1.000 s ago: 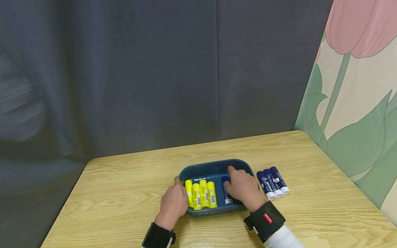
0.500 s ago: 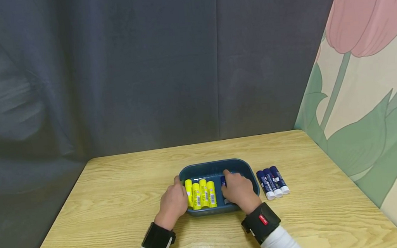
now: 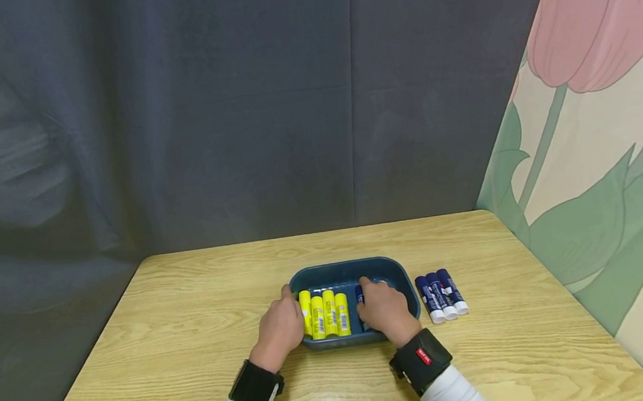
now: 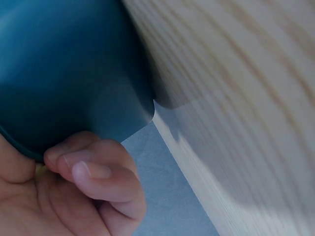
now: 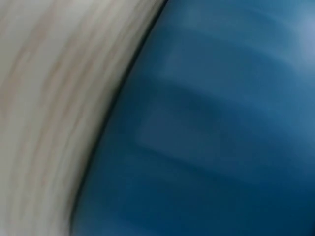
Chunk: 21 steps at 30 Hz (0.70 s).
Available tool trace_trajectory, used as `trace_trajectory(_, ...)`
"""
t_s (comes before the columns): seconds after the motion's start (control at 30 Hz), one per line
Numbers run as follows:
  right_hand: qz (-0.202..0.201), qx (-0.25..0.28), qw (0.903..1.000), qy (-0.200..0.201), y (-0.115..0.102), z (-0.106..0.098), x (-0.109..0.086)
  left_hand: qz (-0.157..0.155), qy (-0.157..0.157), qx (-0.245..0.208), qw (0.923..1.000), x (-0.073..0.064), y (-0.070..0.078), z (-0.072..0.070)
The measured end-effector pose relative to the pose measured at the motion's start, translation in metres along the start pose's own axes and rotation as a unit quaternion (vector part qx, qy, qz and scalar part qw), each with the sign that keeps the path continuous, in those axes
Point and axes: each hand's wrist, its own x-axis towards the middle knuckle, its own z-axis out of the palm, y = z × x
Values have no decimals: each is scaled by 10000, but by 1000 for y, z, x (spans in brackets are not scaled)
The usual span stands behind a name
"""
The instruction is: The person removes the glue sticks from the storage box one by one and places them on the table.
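A dark teal plastic bin point(image 3: 351, 343) stands on the wooden table. My left hand point(image 3: 281, 326) pinches its left rim; the left wrist view shows curled fingertips point(image 4: 93, 172) against the bin's wall point(image 4: 64, 69). Inside, several yellow glue sticks point(image 3: 330, 313) lie side by side at the left. My right hand point(image 3: 385, 309) reaches into the bin's right half and holds a dark blue glue stick point(image 3: 360, 295), mostly hidden under the fingers. Only the bin's outer wall point(image 5: 206, 123) and the table show in the right wrist view, blurred.
Three dark blue glue sticks with white ends point(image 3: 441, 296) lie in a row on the table point(image 3: 196, 336), just right of the bin. A dark grey curtain point(image 3: 247, 118) hangs behind the table, and a wall with a painted tulip point(image 3: 597, 172) rises at the right.
My right hand has shifted a little left inside the bin, and the dark blue glue stick under it has moved left too. The left hand has stayed on the rim.
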Motion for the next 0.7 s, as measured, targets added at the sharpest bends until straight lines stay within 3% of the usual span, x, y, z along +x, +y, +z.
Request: trace_trajectory(0.7, 13, -69, 9998, -200, 7, -6, -1, -4, 28, 53, 10000, 0, -1, 2)
